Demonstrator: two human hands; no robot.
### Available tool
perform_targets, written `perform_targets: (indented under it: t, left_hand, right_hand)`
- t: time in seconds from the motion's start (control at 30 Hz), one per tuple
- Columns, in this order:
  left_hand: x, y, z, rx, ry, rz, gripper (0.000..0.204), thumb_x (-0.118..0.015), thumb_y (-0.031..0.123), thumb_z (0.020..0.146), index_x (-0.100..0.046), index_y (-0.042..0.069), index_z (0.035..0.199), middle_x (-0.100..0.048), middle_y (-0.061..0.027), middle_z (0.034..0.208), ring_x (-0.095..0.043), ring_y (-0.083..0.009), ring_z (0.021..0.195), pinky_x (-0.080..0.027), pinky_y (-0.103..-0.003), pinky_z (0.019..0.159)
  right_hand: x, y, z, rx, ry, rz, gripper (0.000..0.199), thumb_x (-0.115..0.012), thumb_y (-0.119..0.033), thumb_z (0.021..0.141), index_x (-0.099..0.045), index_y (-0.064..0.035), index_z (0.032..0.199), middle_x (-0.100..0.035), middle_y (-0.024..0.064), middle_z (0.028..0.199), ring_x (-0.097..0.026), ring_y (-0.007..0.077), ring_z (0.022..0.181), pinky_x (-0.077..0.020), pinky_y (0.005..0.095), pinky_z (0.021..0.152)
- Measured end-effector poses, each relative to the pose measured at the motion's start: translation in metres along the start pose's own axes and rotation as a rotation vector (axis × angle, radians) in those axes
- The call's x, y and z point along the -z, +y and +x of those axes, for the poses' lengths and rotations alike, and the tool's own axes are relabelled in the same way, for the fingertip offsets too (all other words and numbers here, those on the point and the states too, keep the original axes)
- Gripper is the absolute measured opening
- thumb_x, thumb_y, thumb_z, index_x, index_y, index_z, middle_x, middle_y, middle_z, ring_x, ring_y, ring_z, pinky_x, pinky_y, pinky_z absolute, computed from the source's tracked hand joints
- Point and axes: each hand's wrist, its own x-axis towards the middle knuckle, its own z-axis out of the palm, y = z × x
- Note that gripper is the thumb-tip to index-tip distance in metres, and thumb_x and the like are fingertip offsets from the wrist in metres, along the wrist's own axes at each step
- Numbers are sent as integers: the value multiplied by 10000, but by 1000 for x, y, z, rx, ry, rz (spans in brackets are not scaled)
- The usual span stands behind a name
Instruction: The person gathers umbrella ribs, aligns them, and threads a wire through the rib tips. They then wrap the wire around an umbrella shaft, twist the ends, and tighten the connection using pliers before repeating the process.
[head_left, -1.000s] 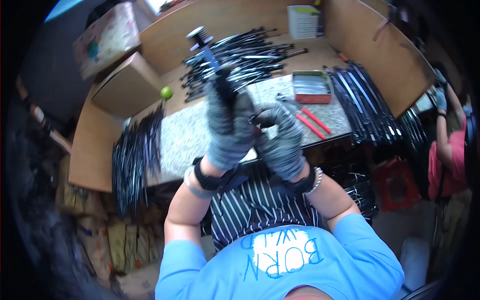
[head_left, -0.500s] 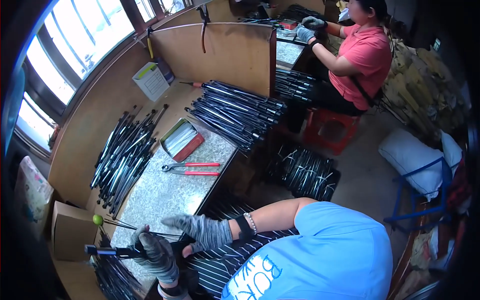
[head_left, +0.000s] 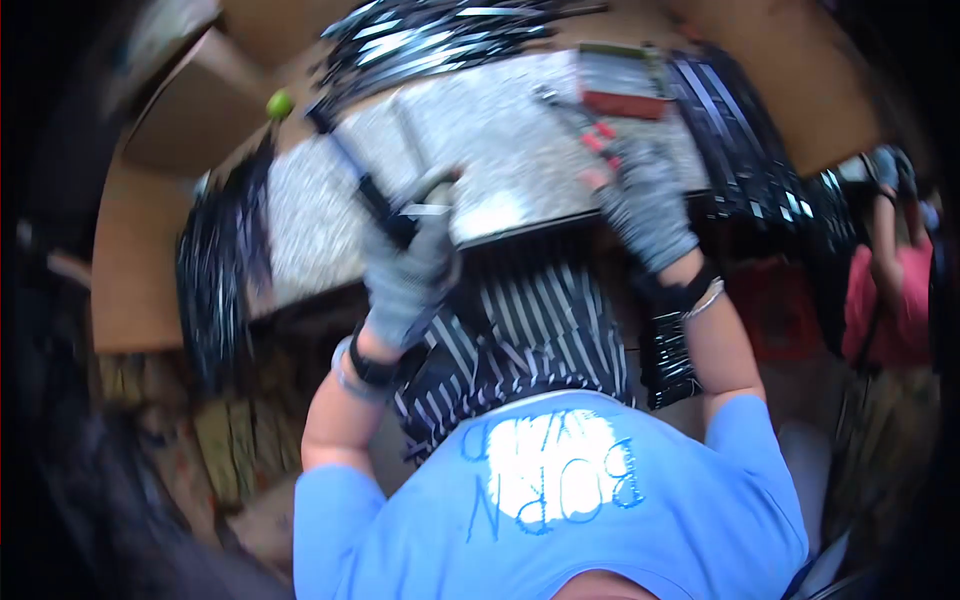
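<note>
My left hand [head_left: 410,265], in a grey knit glove, is closed around a long black rod-like part [head_left: 348,150] that points up and left over the worktop. A short pale strip shows across its fingers, too blurred to name. My right hand [head_left: 648,205], gloved the same way, lies over the red handles of the pincers [head_left: 598,135] with its fingers closed around them. The pincers' metal head points up and left, on the speckled worktop [head_left: 490,140]. Motion smears both hands, so exact finger positions are unclear.
A red tin [head_left: 628,103] of thin pieces stands behind the pincers. Bundles of black rods [head_left: 430,40] lie at the back, with more rods [head_left: 735,140] at right and others [head_left: 215,260] at left. A green ball [head_left: 280,104] sits near a cardboard box [head_left: 200,105]. A co-worker [head_left: 890,300] sits far right.
The view has swung round toward the left. My right hand has left the space beside my left hand and come onto the pincers. My left hand still holds a black rod-like part.
</note>
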Motion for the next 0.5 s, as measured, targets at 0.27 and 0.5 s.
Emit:
perform_targets:
  t: [0.27, 0.5]
  left_hand:
    - [8, -2, 4, -106, 7, 263, 199, -543, 127, 858, -623, 84, 1035, -435, 95, 547, -351, 9, 497, -284, -175, 434]
    - [17, -2, 10, -78, 29, 278, 195, -532, 137, 865, -630, 99, 1029, -426, 75, 509, -347, 1, 463, -287, -181, 424]
  right_hand:
    - [-40, 17, 30, 36, -200, -480, 285, -557, -272, 790, -565, -87, 1007, -531, 149, 911, -520, 310, 868, -426, 423, 759]
    - [-22, 32, 7, -136, -170, 273, 286, -586, -175, 773, -539, -85, 1040, -529, 135, 890, -532, 273, 818, -442, 350, 705]
